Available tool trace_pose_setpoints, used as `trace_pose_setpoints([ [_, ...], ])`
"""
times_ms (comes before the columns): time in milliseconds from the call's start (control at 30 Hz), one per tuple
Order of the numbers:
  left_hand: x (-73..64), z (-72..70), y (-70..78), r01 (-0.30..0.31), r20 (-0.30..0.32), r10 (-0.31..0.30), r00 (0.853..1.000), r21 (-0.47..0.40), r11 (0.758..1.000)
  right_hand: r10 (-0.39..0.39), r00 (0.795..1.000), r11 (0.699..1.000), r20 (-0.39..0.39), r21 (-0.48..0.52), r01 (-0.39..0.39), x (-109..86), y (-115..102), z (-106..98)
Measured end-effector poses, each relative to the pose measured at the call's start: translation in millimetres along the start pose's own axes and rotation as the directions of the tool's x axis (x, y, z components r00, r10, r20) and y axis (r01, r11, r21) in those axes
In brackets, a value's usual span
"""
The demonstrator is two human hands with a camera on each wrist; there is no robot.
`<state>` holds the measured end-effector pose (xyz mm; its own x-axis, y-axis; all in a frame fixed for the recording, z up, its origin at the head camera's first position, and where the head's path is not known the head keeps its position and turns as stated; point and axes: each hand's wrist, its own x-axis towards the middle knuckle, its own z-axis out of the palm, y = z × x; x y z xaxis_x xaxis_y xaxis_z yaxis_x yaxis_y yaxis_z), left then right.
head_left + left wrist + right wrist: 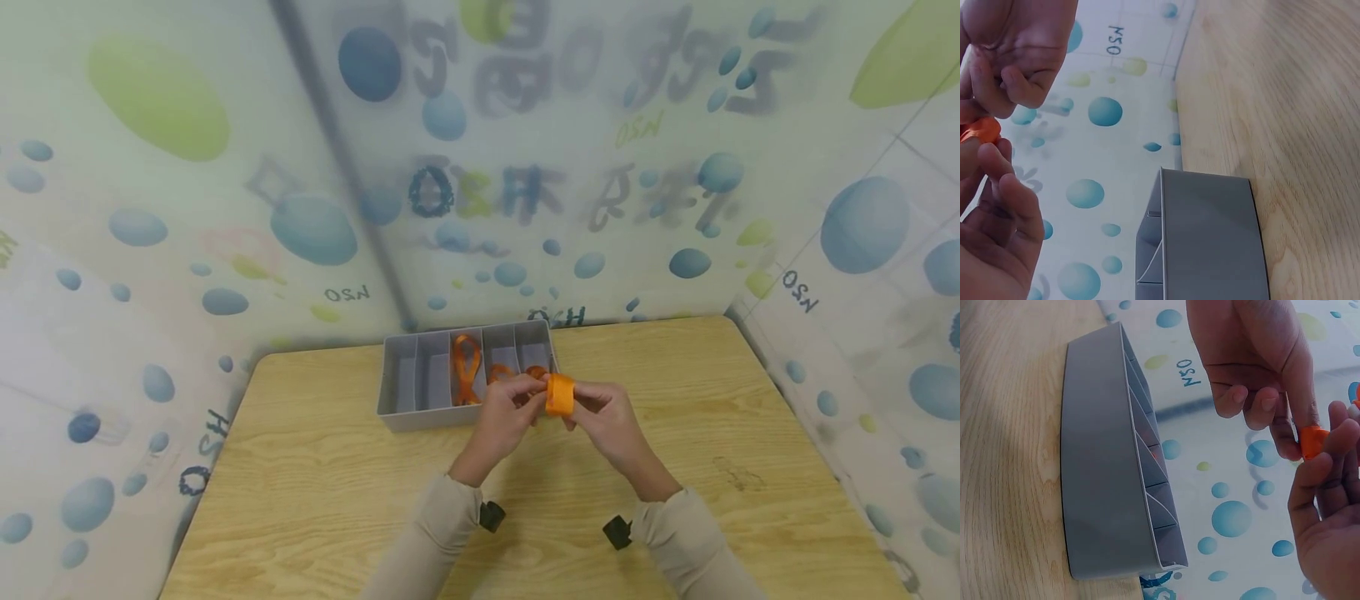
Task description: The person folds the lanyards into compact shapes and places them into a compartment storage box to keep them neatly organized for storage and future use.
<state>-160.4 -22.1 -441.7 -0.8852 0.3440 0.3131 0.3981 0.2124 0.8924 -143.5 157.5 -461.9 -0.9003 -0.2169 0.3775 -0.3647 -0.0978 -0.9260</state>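
Observation:
Between both hands, raised near the front right corner of the grey box, is an orange ribbon bent into a loop or small roll. My left hand pinches its left side with thumb and fingertips. From the other side my right hand pinches it too. In the left wrist view the orange ribbon shows at the left edge, partly covered by fingers. The right wrist view has the ribbon between the fingertips of both hands.
A grey divided box stands against the patterned wall at the back of the wooden table. An orange ribbon loop lies in its middle compartment, and more orange pieces lie in the compartments to the right.

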Motion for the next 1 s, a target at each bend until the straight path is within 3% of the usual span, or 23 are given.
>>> trace_pose_setpoints([
  [100, -1.9, -2.8, 19.6, 0.014, 0.002, -0.014, 1.0, -0.011, 1.0, 0.005, 1.0, 1.0, -0.014, -0.013, -0.006, 1.4, -1, 0],
  [500, -4.5, -5.0, 20.0, 0.023, 0.088, -0.015, 0.996, -0.091, 0.996, -0.002, 0.998, 0.998, -0.061, -0.07, -0.003, 3.7, 0, -1],
  [733, -3.5, -7.9, 20.7, 0.08, 0.124, -0.065, 0.99, -0.126, 0.989, -0.024, 0.999, 0.998, -0.048, -0.064, 0.021, 4.6, 0, -1],
  [1000, -2.3, 0.9, -15.3, 0.074, 0.118, -0.046, 0.992, -0.251, 0.965, -0.065, 0.997, 0.997, -0.033, -0.041, 0.064, 5.6, 1, 0],
])
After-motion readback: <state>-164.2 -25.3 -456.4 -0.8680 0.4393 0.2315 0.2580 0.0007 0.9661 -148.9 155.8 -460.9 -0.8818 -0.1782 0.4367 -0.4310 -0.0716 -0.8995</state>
